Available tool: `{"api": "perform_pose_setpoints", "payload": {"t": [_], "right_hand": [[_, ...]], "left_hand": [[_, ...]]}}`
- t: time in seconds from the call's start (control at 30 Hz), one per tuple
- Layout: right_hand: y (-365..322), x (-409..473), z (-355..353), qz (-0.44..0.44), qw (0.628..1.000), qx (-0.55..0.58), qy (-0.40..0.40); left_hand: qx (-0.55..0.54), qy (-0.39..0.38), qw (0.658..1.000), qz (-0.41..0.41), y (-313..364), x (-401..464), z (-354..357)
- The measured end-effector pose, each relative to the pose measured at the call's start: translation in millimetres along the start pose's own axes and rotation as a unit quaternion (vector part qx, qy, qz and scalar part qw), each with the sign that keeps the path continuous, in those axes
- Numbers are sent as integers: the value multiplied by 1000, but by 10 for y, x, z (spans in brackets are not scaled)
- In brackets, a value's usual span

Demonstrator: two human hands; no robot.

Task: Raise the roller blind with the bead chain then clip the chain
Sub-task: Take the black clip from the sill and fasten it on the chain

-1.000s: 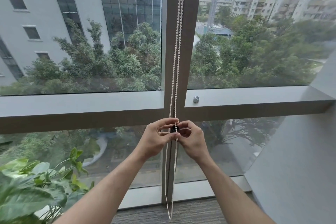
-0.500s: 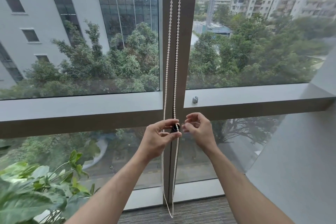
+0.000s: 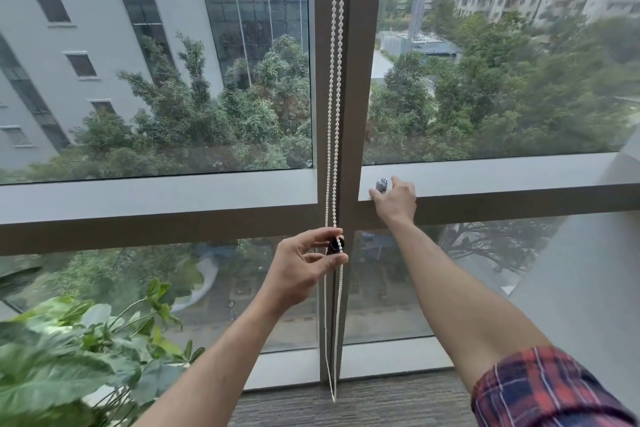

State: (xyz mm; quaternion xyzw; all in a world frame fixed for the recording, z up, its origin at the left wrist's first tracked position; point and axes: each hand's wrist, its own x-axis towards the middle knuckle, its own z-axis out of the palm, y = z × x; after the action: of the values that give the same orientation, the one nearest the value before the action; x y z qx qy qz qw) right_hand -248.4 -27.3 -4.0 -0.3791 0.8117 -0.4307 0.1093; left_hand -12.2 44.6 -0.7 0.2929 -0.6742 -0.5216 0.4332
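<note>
A white bead chain (image 3: 335, 87) hangs in two strands down the brown window mullion (image 3: 360, 80), its loop ending near the floor. My left hand (image 3: 304, 269) pinches the chain together with a small black piece (image 3: 336, 246) at mid height. My right hand (image 3: 394, 199) is up at the grey window ledge, fingers around a small silver clip (image 3: 381, 185) that sits there; the grip on it is not plain. The blind itself is out of view above.
A leafy green plant (image 3: 79, 357) fills the lower left. A grey wall (image 3: 588, 288) closes in on the right. Grey carpet (image 3: 346, 406) lies below the window. Glass panes show buildings and trees outside.
My right hand left the chain and moved up and right to the silver clip on the ledge. My left hand stayed on the chain and the black piece.
</note>
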Motion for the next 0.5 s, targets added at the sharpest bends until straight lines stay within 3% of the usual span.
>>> {"api": "perform_pose_setpoints", "payload": {"t": [0.27, 0.5], "right_hand": [[72, 35, 29, -18, 1000, 1, 12], [142, -274, -17, -1, 983, 185, 18]], "left_hand": [[-11, 3, 1000, -7, 6, -35, -24], [-8, 8, 1000, -1, 10, -15, -15]]}}
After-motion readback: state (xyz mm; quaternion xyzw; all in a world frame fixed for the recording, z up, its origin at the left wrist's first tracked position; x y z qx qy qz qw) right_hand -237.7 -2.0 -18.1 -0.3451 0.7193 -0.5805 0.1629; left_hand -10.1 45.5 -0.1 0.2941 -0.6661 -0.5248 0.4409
